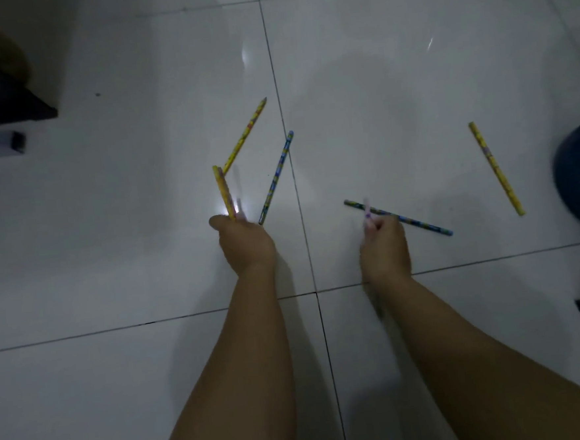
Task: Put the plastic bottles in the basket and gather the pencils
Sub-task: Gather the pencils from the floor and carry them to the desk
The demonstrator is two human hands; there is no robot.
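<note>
Glossy tiled floor, slender patterned pencils

Left hand grips yellow pencil upright — right hand pinches blurred pencil; others on tile floor.

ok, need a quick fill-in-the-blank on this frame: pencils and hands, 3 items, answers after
1. The left hand holds a ____ pencil upright.
2. Counting only pencils lying loose on the tiled floor, there are ____.
3. The loose yellow pencil farthest from both hands lies on the person's ____ side.

Missing words: yellow; four; right
</note>
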